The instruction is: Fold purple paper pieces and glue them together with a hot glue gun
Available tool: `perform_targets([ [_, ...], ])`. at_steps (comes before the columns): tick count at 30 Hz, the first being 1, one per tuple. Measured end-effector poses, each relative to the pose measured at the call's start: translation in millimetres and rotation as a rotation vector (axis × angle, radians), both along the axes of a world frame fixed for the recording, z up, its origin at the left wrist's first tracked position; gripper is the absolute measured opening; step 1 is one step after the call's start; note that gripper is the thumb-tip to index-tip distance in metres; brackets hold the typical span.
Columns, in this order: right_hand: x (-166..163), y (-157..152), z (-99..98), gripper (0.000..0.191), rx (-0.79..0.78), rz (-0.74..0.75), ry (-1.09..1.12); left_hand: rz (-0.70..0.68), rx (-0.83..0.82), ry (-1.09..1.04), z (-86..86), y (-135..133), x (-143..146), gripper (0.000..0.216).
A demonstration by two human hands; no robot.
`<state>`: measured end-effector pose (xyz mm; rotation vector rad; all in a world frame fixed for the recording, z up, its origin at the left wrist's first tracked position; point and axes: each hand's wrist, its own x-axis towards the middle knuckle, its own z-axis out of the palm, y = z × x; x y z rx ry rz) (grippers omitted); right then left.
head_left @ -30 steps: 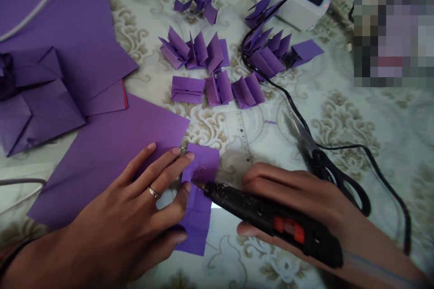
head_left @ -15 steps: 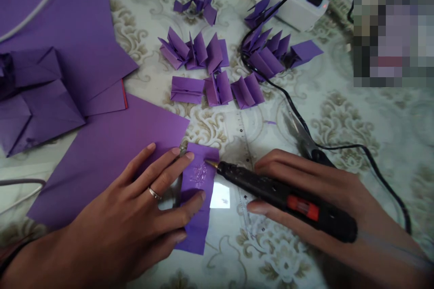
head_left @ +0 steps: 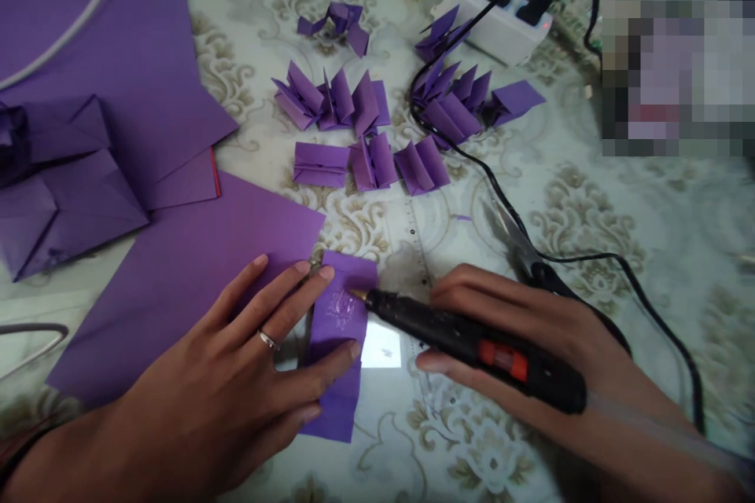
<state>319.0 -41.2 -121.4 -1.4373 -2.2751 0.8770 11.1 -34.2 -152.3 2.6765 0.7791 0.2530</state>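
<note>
My left hand [head_left: 236,357] lies spread over a creased purple paper strip [head_left: 337,322], its fingertips pressing the strip's left side to the table. Shiny clear glue is smeared on the upper half of the strip. Gripped in my right hand [head_left: 519,314] is a black hot glue gun [head_left: 454,330] with a red switch; a translucent glue stick trails from its rear. Its brass nozzle points left, at or just over the glue patch; contact is hard to make out. Under the right fingers runs a clear ruler [head_left: 418,251], partly hidden.
Several folded purple paper pieces [head_left: 322,165] stand across the table. Large purple sheets [head_left: 194,244] and a folded purple form [head_left: 82,204] lie left. Scissors [head_left: 519,240] rest beyond my right hand, beside a black cord [head_left: 495,185]. A white power strip [head_left: 501,23] sits behind.
The glue gun's nozzle has moved left and slightly down across the glue patch. My left hand stays on the strip. The whole view has shifted a little.
</note>
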Motion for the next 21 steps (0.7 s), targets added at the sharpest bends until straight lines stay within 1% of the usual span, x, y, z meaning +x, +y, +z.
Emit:
perform_targets([
  [2,0,0,0.9,0.03,-0.005,-0.011,-0.014,-0.001,-0.009,0.003,-0.3,0,-1,0.059],
  [5,0,2,2.1,0.035,-0.034,0.086,0.04,-0.015,-0.013,0.008,-0.7,0,-1,0.06],
  [6,1,2,2.2,0.036,-0.032,0.093,0.044,-0.02,-0.009,0.009,-0.7,0,-1,0.06],
  [10,6,1,0.5,0.035,-0.013,0.016,-0.004,-0.008,-0.014,0.002,0.3,0,-1,0.056],
  [15,12,0,-0.2,0.044,-0.143,0.068,0.075,-0.014,-0.001,-0.002,-0.6,1,0,0.061],
  [17,12,0,0.1,0.042,-0.153,0.021,0.059,-0.013,0.004,0.0,-1.7,1,0,0.063],
  [19,11,0,-0.2,0.039,-0.131,-0.047,0.028,-0.007,0.003,-0.002,-2.3,2,1,0.061],
  [21,9,0,-1.0,0.038,-0.101,-0.064,0.021,-0.001,0.003,-0.005,-2.3,2,1,0.06],
])
